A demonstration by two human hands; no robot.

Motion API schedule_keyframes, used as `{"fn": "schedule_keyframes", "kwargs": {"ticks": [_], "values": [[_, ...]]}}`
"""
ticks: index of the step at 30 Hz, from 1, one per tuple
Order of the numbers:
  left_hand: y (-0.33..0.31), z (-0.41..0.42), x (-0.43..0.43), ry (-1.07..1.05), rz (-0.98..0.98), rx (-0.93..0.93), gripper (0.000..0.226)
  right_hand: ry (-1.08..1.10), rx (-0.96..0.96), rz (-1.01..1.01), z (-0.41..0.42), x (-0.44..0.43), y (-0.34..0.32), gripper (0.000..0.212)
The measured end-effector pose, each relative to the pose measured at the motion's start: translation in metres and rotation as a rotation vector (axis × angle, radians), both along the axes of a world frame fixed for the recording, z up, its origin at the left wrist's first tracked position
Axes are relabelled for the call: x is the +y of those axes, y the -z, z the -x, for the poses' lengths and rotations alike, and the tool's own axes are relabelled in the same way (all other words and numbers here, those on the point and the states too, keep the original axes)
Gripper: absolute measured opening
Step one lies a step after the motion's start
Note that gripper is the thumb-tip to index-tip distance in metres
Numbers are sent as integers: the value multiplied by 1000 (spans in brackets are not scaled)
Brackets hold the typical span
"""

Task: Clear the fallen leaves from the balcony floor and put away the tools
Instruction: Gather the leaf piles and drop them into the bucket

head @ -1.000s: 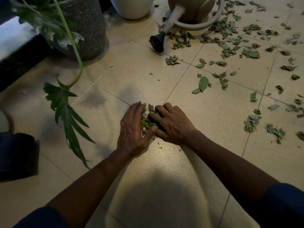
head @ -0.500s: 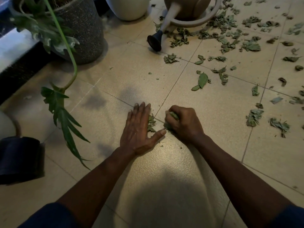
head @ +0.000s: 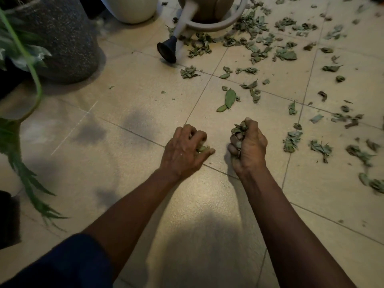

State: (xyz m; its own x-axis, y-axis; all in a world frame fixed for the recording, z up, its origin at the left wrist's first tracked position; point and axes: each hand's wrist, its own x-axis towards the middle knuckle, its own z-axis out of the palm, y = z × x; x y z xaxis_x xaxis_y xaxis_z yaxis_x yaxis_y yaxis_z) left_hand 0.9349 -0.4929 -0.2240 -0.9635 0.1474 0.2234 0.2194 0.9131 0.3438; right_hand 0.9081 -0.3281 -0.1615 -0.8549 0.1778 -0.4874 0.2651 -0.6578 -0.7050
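A head-worn view looks down on a tiled balcony floor (head: 135, 86), across which two bare forearms are stretched side by side. The right hand (head: 249, 145) appears slightly lifted from the tiles and is closed into a fist around a clump of leaves (head: 240, 128), with crumpled green edges seen poking out at the top and between the fingers. The left hand (head: 185, 151) is held low against the floor, knuckles up and fingers curled inward, and a smaller bunch (head: 202, 148) is pinched between thumb and fingers. Many more fallen leaves (head: 286, 54) are strewn over the tiles ahead and to the right, thickest around a beige watering can (head: 207, 11) at the top of the view (its dark spout head sits low, near the tiles). A speckled dark pot (head: 60, 38) and a pale pot (head: 133, 7) are seen at upper left, and a long green frond (head: 27, 173) hangs down the left edge. The leaves are judged to be very light, thin and partly dried, so some are likely to crumble or slip from a loose hold. They are best raked into a heap and scooped from beneath with cupped fingers.
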Motion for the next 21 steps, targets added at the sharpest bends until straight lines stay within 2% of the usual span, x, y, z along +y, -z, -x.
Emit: {"fn": "schedule_keyframes", "kwargs": {"ticks": [4,8,12,15,19,21], "values": [[3,19,-4,93,50,44,33,37,-73,143,-3,7,0,27],[1,24,-5,116,117,94,39,58,-117,228,-5,11,7,26],[-1,19,-4,114,198,65,50,102,-143,291,-4,14,7,25],[-7,23,-6,164,198,58,48,115,-145,314,-3,19,3,26],[-19,60,-18,-45,270,-14,52,142,-156,421,-4,28,-4,28],[-24,74,-27,-201,220,-25,54,148,-151,511,-3,31,-5,29]]}}
